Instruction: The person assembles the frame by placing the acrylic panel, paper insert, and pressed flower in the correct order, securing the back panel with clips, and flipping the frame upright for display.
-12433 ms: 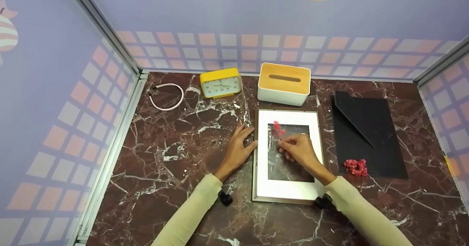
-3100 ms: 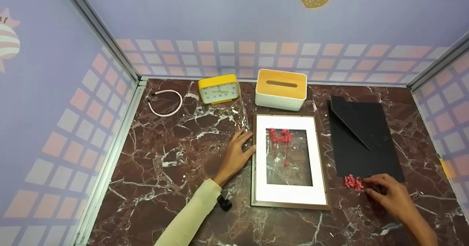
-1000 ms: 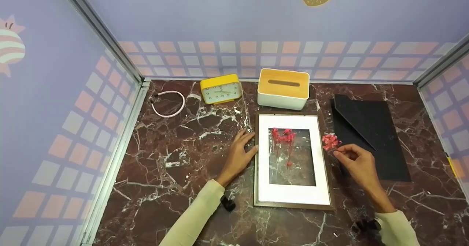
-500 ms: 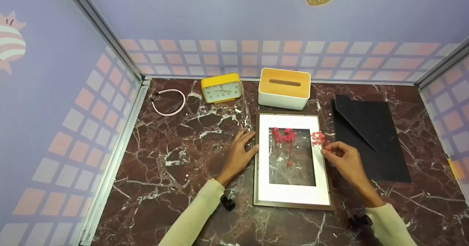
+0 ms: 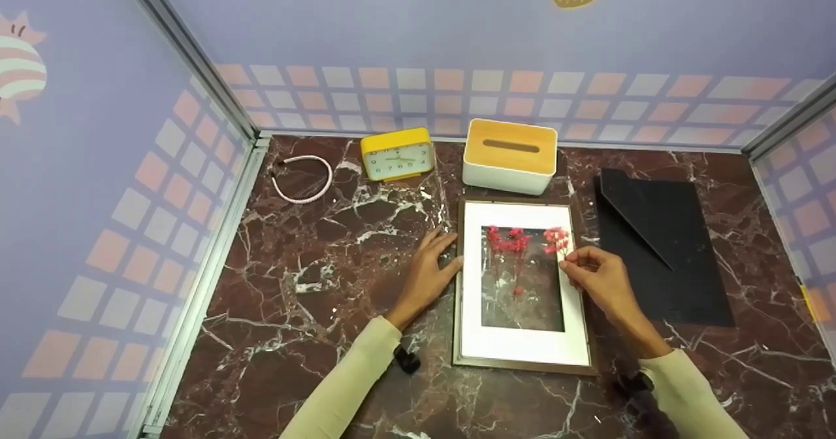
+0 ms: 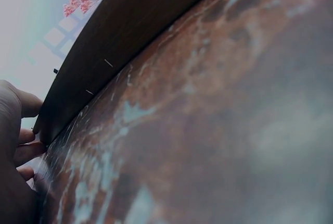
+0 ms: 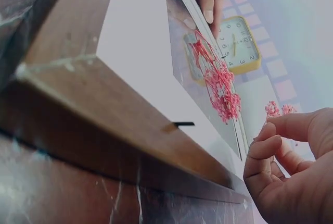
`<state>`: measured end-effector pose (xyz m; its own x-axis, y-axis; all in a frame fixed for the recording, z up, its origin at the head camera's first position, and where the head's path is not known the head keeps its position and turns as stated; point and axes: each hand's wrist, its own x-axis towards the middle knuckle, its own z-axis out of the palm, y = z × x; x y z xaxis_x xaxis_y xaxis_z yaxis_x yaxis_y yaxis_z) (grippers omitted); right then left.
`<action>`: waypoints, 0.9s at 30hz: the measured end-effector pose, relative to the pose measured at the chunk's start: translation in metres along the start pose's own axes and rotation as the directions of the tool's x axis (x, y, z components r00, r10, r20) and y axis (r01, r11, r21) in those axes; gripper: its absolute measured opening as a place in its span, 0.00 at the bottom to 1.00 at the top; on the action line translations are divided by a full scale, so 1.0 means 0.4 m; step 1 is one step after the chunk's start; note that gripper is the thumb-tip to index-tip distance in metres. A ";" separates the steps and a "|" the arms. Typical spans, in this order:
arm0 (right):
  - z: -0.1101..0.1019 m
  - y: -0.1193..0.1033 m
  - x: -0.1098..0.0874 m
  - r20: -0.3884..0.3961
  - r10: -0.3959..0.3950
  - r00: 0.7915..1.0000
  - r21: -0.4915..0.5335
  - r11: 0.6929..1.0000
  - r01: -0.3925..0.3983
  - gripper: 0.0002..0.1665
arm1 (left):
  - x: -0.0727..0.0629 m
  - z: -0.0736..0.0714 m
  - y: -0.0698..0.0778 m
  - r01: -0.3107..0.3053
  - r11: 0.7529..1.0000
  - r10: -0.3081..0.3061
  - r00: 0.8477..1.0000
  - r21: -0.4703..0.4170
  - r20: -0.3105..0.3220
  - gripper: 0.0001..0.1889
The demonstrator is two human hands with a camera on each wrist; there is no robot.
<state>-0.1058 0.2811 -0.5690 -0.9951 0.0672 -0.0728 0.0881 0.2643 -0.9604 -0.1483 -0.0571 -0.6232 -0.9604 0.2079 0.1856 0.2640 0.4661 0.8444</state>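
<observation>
A brown picture frame (image 5: 526, 366) with a white mat (image 5: 522, 346) lies on the marble table. Inside its window, sprigs of pink dried flowers (image 5: 511, 242) lie at the upper left, with a small loose blossom (image 5: 517, 291) below them. My right hand (image 5: 601, 279) pinches another pink flower sprig (image 5: 556, 240) by its stem, over the frame's right side. That sprig's head also shows behind the fingers in the right wrist view. My left hand (image 5: 428, 276) rests on the table, its fingertips touching the frame's left edge; the left wrist view shows the fingers (image 6: 28, 153) against the frame's side.
Behind the frame stands a white tissue box (image 5: 509, 158) with a wooden lid. Left of it are a yellow alarm clock (image 5: 397, 155) and a pale headband (image 5: 302, 200). To the right lies a black backing board (image 5: 679, 289) with a raised stand flap (image 5: 633, 220).
The pink sprig, picked up from the board's front edge, has moved left in my right hand to over the frame. More sprigs lie in the window than at first. My left hand stays put.
</observation>
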 end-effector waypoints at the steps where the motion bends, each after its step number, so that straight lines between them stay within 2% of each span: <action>1: 0.004 0.000 0.001 -0.001 0.003 1.000 -0.003 1.000 -0.003 0.11 | 0.000 -0.001 0.000 0.001 1.000 -0.001 1.000 -0.001 0.001 0.29; 10: 0.033 0.010 0.007 0.010 0.031 0.999 -0.029 0.999 -0.031 0.09 | 0.001 -0.001 0.004 0.000 1.000 0.000 1.000 -0.001 0.017 0.29; 15: 0.047 0.009 0.009 -0.003 0.027 1.000 -0.072 0.997 -0.027 0.06 | 0.003 0.000 0.004 -0.010 1.000 0.010 1.000 -0.004 0.012 0.28; 22: 0.057 0.009 0.011 -0.024 0.038 0.999 -0.165 0.985 -0.042 0.08 | 0.004 0.001 0.003 -0.013 1.000 0.013 1.000 -0.005 0.019 0.28; 27: 0.066 0.010 0.012 -0.034 0.050 0.998 -0.182 0.982 -0.055 0.08 | 0.001 -0.001 0.003 -0.020 1.000 0.021 1.000 -0.013 0.016 0.27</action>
<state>-0.1113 0.2571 -0.5805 -0.9874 0.1125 -0.1113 0.1494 0.4311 -0.8899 -0.1483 -0.0568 -0.6218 -0.9531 0.2315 0.1947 0.2824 0.4503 0.8470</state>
